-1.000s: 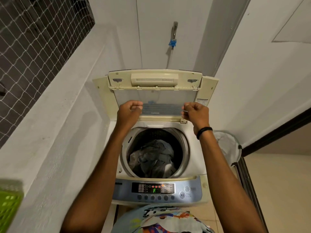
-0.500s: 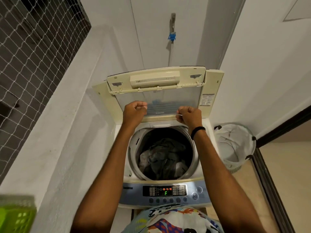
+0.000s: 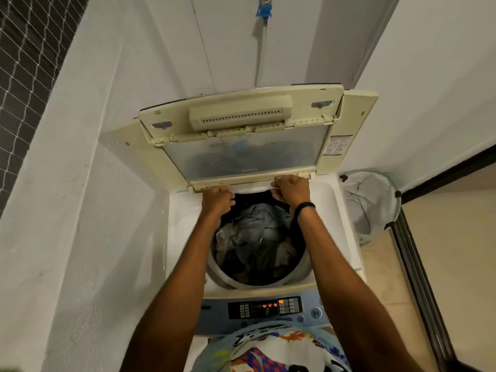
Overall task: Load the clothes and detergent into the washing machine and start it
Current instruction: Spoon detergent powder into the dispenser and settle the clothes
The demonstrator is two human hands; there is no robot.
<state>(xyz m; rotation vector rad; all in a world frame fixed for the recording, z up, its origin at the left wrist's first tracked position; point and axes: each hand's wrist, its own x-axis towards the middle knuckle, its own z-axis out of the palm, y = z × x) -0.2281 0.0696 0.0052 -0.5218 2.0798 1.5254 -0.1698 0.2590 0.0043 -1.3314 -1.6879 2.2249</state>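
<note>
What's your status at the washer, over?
Left hand, right hand curled at lower edge of lid, grip unclear. Lid up, clothes in drum. Panel lit. Nothing seen blocking.

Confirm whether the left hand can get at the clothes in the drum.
Probably yes: the lid is raised, the drum is uncovered, and the left hand is at its back edge with nothing between it and the clothes.

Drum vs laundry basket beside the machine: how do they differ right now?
The drum is dark inside and holds grey clothes; the laundry basket is white inside, with no clothes visible. The drum is sunk into the top of the washing machine; the laundry basket stands on the floor to the machine's right. Both are round and open upward.
</note>
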